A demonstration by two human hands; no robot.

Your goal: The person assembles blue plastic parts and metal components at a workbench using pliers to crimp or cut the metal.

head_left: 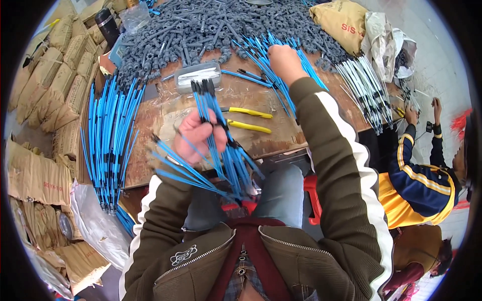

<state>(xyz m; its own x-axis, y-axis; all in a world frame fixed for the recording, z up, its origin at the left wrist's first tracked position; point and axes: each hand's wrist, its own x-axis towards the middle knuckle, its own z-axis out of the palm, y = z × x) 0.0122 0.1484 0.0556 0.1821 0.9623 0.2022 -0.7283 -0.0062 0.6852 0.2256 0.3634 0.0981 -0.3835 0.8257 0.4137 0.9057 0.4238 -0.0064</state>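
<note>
My left hand [198, 133] is closed around a bundle of thin blue tubes with black ends [213, 150], held upright near the table's front edge. Several of its tubes fan out to the lower left, blurred. My right hand [285, 62] reaches to the far side, its fingers curled down onto a loose pile of similar blue tubes [261, 60]; the fingertips are hidden. Between my hands lie yellow-handled pliers [248, 120], their jaws behind the bundle. Just beyond the bundle stands a clear plastic box [197, 75] with thin white pieces inside.
Dark grey plastic fittings [206, 30] are heaped across the back of the wooden table [165, 115]. More blue tubes [111, 135] overhang its left edge, white ones [365, 90] its right. Brown sacks [45, 85] are stacked at left. A co-worker [419, 165] works at right.
</note>
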